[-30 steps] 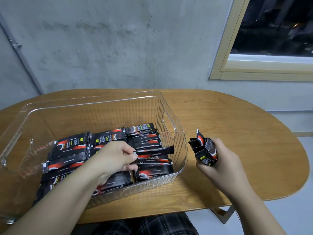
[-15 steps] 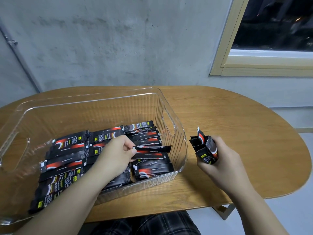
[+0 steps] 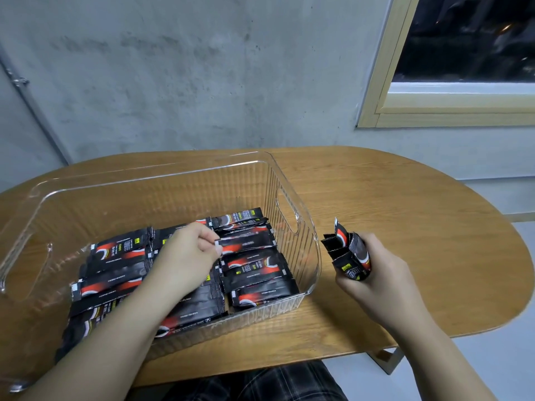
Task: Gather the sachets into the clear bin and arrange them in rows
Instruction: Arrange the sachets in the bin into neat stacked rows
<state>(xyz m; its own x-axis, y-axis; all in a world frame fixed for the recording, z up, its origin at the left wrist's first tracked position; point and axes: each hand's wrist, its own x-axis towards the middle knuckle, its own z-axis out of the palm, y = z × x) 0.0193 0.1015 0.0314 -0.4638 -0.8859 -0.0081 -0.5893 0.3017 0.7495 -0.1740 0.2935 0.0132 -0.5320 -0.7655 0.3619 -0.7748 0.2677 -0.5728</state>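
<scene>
A clear ribbed bin (image 3: pixel 292 198) stands on the wooden table (image 3: pixel 405 215). Several black-and-red sachets (image 3: pixel 121 256) lie flat in rows along its near side. My left hand (image 3: pixel 188 253) reaches inside the bin and pinches the left end of one sachet (image 3: pixel 249 243) lying in the right-hand row. To the right of the bin, my right hand (image 3: pixel 373 270) is closed around a bundle of sachets (image 3: pixel 347 253), held upright just above the table.
The bin's far half holds no sachets. A concrete wall runs behind the table, with a wood-framed window (image 3: pixel 376 91) at the upper right. The table's rounded right end (image 3: pixel 515 273) borders open floor. Plaid fabric (image 3: pixel 260 383) shows at the near edge.
My left hand has moved from the near middle of the bin toward the far right row, carrying one sachet with it. The right hand with its bundle has stayed in place.
</scene>
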